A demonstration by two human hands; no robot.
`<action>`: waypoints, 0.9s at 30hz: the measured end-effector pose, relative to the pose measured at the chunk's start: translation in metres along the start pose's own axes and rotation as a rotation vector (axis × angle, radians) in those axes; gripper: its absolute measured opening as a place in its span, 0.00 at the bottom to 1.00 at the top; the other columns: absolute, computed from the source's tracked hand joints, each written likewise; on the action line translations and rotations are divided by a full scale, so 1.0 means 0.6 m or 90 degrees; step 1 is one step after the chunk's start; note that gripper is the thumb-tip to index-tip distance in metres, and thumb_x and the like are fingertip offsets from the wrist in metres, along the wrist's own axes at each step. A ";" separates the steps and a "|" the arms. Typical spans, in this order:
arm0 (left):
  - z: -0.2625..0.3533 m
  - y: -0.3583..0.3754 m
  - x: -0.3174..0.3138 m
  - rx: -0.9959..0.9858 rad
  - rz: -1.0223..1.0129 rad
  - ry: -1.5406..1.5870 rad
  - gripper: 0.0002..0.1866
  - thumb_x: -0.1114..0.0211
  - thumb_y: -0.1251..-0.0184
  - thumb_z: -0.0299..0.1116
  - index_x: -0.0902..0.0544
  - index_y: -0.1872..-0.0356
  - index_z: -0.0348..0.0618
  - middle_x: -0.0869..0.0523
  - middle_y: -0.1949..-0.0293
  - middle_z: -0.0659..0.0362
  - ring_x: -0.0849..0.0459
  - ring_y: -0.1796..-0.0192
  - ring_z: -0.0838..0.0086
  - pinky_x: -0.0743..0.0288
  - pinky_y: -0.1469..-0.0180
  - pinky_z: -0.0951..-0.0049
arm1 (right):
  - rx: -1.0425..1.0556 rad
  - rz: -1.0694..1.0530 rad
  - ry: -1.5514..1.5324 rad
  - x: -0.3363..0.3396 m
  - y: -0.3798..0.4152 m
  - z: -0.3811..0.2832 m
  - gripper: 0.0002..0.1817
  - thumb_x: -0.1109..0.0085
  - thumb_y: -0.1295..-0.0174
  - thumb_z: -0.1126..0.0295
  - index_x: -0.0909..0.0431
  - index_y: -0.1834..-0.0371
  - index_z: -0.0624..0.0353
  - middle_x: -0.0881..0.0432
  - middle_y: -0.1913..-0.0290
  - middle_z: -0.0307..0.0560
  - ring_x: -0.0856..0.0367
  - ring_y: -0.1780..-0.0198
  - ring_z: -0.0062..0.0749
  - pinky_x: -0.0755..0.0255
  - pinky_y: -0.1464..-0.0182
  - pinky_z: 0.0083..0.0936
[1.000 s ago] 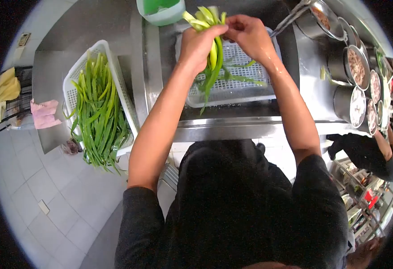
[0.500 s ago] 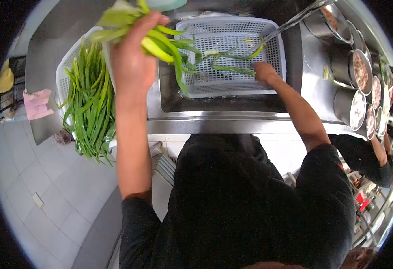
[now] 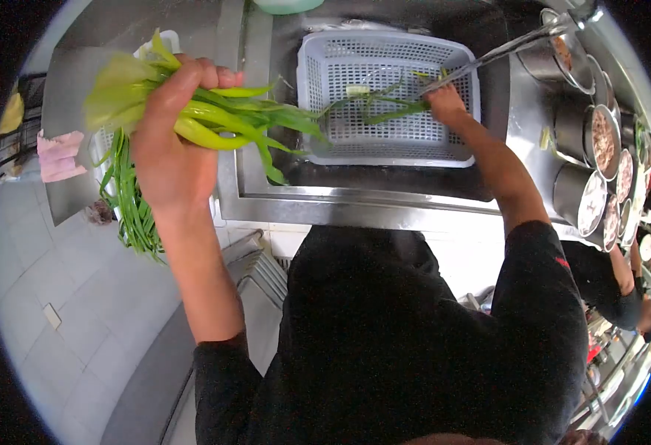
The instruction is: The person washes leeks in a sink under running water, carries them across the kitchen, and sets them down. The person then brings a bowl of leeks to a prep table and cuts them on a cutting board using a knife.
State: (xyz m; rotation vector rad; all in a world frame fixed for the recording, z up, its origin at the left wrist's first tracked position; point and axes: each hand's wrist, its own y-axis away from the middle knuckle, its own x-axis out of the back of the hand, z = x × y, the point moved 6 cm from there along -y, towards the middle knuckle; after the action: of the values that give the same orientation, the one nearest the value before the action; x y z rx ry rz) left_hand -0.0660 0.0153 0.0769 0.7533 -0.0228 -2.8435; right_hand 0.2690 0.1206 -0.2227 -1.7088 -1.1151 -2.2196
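Observation:
My left hand (image 3: 175, 144) is closed round a bunch of long-leaved greens (image 3: 214, 119), held up left of the sink. Their pale yellow-green ends point left, and the darker leaves trail right to the edge of a grey perforated basket (image 3: 389, 158). Inside that basket, my right hand (image 3: 446, 102) is closed at the end of some green leaf strands (image 3: 396, 111); its fingertips are partly hidden. A running stream of water (image 3: 492, 58) comes down at the right hand. More long greens (image 3: 134, 200) hang over the front of a white basket (image 3: 101, 144), partly behind my left arm.
The metal sink (image 3: 288, 89) surrounds the grey basket. Metal pots of chopped food (image 3: 603, 141) crowd the right counter. A pink cloth (image 3: 60, 156) lies at the left edge, and a green bowl (image 3: 288, 6) is at the back. Another person (image 3: 600, 278) stands at far right.
My left hand has moved left and a little down with the bunch, now partly covering the white basket. My right hand has risen slightly inside the grey basket, into the water stream.

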 end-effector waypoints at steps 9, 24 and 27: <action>-0.003 -0.008 0.018 0.005 -0.034 0.044 0.08 0.43 0.39 0.27 0.24 0.61 0.33 0.22 0.65 0.55 0.22 0.59 0.67 0.30 0.46 0.61 | 0.091 -0.061 -0.129 0.058 0.025 0.007 0.17 0.45 0.52 0.73 0.22 0.56 0.62 0.21 0.55 0.59 0.22 0.50 0.51 0.28 0.47 0.43; -0.063 -0.054 -0.038 0.052 -0.145 -0.276 0.15 0.32 0.45 0.30 0.20 0.57 0.35 0.16 0.64 0.58 0.18 0.61 0.73 0.26 0.56 0.72 | 0.088 -0.020 -0.023 0.371 0.024 -0.102 0.08 0.43 0.52 0.74 0.19 0.70 0.65 0.17 0.67 0.58 0.17 0.69 0.45 0.22 0.64 0.36; -0.094 -0.077 -0.083 -0.041 -0.217 -0.336 0.17 0.28 0.49 0.30 0.18 0.58 0.36 0.16 0.62 0.59 0.18 0.61 0.76 0.27 0.56 0.75 | 0.144 0.002 -0.069 0.505 0.069 -0.113 0.13 0.41 0.55 0.67 0.19 0.70 0.66 0.17 0.69 0.58 0.19 0.68 0.45 0.25 0.63 0.37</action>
State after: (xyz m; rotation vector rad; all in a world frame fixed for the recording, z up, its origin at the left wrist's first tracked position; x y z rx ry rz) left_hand -0.0046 0.0722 0.0494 -0.0315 0.1301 -3.2603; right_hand 0.1304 0.1476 0.0568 -1.7490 -1.3279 -1.9330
